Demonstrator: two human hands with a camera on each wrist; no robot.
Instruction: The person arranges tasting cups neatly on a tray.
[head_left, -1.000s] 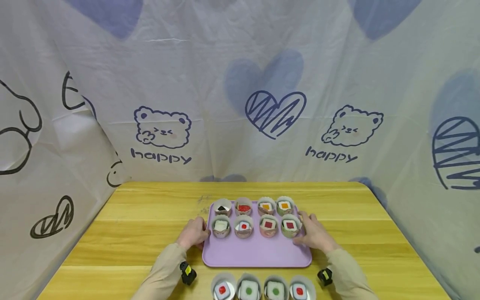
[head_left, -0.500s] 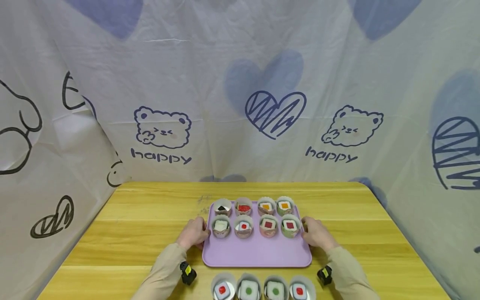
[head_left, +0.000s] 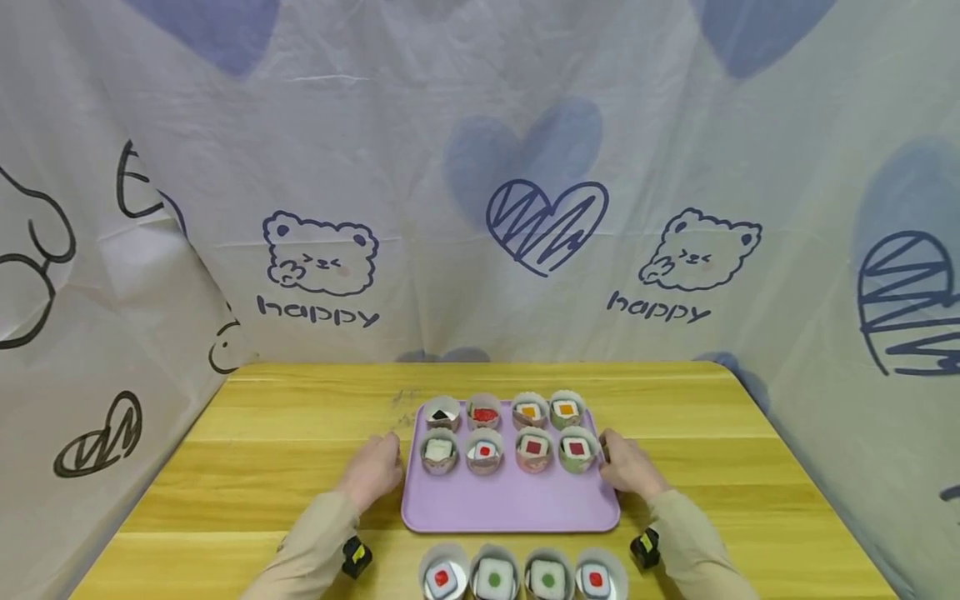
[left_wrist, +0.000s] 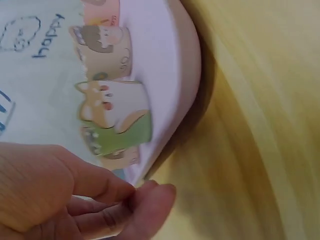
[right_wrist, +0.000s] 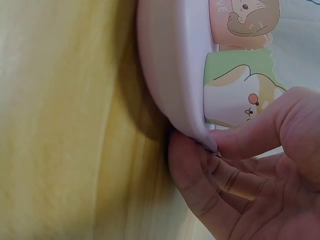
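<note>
A light purple tray [head_left: 510, 508] lies on the wooden table, bearing two rows of patterned paper cups [head_left: 534, 457]. Small white pieces with coloured tops sit in most of these cups. My right hand [head_left: 630, 465] holds the tray's right rim, its thumb over the edge and fingers below, as the right wrist view shows. My left hand [head_left: 372, 472] is just off the tray's left side, fingers loosely bent and thumb near the fingertips. In the left wrist view these fingertips [left_wrist: 162, 192] show close by the tray's edge, holding nothing.
In front of the tray stands a row of several more paper cups [head_left: 495, 579] with white pieces topped in red or green. A printed cloth [head_left: 465, 167] hangs behind the wooden table [head_left: 247, 467] and along both sides.
My right thumb has drawn back from over the tray to its right rim. My left hand has come away from the left rim, moving left. The cups keep their places on the tray.
</note>
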